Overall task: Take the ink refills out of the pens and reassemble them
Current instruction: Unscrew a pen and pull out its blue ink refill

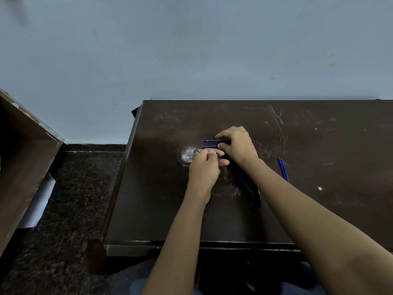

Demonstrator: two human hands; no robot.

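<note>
Dim, even light is falling across the scene, leaving the dark table (319, 145) murky and low in contrast. A faint sheen is showing on its far left part. The wide lens is bowing the edges, and the wall (191, 50) is darkening toward the corners.

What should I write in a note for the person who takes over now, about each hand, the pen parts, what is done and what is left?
Left hand: closed on a small dark pen part; which part is unclear.
Right hand: holds two blue refills, tips pointing left, just above the table.
Two more refills lie loose on the table, to the right of the right arm.
Dark pen bodies lie under the right wrist; their number is hard to tell.
Done: at least four refills are out.
Left: check the dark bodies for any refills still inside, then put the refills back and close the pens.
</note>
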